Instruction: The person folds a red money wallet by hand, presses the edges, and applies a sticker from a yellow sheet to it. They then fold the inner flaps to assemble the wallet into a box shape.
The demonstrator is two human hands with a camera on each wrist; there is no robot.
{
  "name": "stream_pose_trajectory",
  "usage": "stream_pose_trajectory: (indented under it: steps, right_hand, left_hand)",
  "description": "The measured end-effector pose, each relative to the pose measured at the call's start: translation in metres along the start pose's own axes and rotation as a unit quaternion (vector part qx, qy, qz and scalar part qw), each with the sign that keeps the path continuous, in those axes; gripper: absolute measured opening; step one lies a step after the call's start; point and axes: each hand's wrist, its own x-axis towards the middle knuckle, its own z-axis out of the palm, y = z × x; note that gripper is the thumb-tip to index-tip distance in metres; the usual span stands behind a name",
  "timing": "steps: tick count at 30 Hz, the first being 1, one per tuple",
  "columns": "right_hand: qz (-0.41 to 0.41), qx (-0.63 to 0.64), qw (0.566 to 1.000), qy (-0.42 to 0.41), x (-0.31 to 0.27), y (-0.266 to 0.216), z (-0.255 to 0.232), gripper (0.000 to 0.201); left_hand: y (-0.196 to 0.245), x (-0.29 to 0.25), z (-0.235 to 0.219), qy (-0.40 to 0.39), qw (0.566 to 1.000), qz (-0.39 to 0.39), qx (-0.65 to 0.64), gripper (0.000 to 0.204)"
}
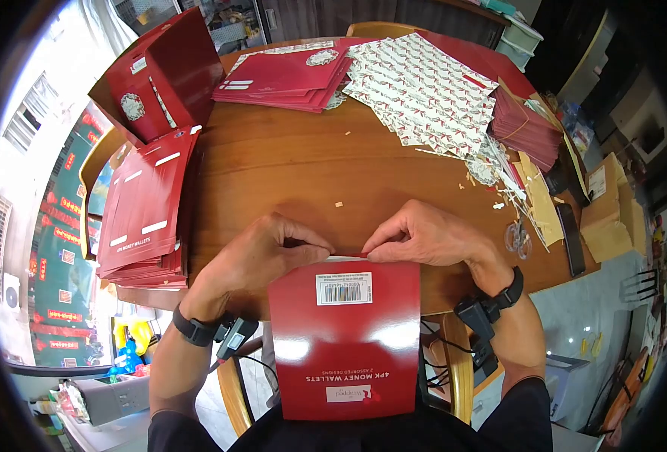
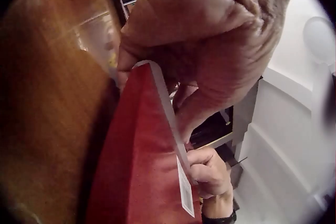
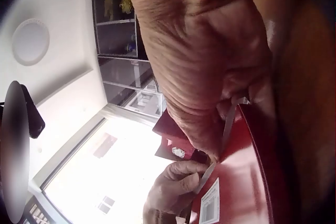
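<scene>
A glossy red money wallet packet hangs at the table's near edge, its print upside down in the head view and a barcode label by its top edge. My left hand pinches that edge left of the middle, thumb and fingertips together. Right of the middle, my right hand pinches the same edge. A pale strip runs along the edge between the fingers, seen as a grey-white band in the left wrist view. In the right wrist view the packet slants below the right hand.
Red printed sleeves are stacked at left, before a large red box. More red sleeves and patterned white sheets lie at the back. Banded red wallets, scissors, paper scraps and a phone are at right.
</scene>
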Motion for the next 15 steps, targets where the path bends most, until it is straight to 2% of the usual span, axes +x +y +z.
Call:
stream_pose_trajectory:
  steps: [4, 7, 10, 12, 15]
  right_hand:
    - [-0.011, 0.024, 1.000, 0.000, 0.003, 0.010, 0.002, 0.031]
    - [-0.015, 0.030, 0.999, 0.005, 0.003, 0.014, 0.003, 0.031]
    - [-0.009, 0.005, 1.000, 0.009, 0.003, 0.010, 0.003, 0.031]
    - [-0.042, -0.001, 0.999, 0.024, 0.004, 0.008, 0.005, 0.031]
    - [-0.047, -0.026, 0.998, 0.040, 0.008, 0.013, 0.009, 0.031]
  left_hand:
    - [0.000, 0.004, 0.002, -0.014, 1.000, 0.002, -0.003, 0.022]
    - [0.001, 0.003, 0.005, -0.015, 0.999, -0.030, -0.015, 0.022]
    - [-0.002, 0.002, 0.007, -0.010, 1.000, 0.001, 0.010, 0.022]
    - [-0.004, 0.002, 0.009, -0.013, 1.000, 0.012, 0.000, 0.021]
    - [0.003, 0.001, 0.016, -0.001, 0.999, 0.027, 0.030, 0.018]
